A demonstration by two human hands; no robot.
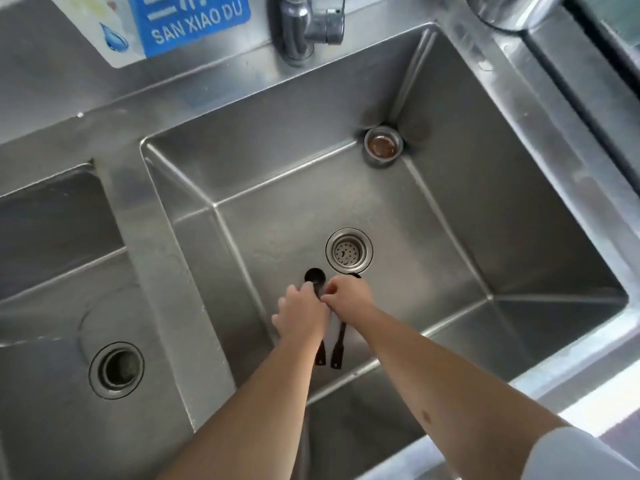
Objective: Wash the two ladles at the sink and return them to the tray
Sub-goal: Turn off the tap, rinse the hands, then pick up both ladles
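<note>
Across the steel counter (pixel 69 109), sunk deep at centre: the main sink basin (pixel 450 258), bare and dull grey, walls sloping down to a flat floor. Alongside on the left, split off by a steel divider: a second basin (pixel 52 323), shallower in look, with an open round drain (pixel 116 370) in its floor. Behind the main basin, mounted on the back ledge: a chrome faucet (pixel 311 22), cut off by the top edge. Further left on the backsplash: a blue and white sign (pixel 194 19) lettered SAN XIAO DU. Reaching down from the bottom edge into the main basin: two bare forearms, side by side, meeting low over the floor. Left hand (pixel 301 315) curled shut on the left ladle (pixel 316 277), dark round bowl showing just past the knuckles, handle end poking out beneath the wrist. Right hand (pixel 349 296) bent closed over the right ladle (pixel 337 351), fingers pinched at its upper part, bowl almost wholly hidden, dark handle trailing back toward the near wall. Both ladles down in the basin, handles nearly parallel and close together. Just beyond the hands, set in the floor: a perforated strainer drain (pixel 349 251). Up in the far corner: a small round metal cup (pixel 382 145), brownish inside.
</note>
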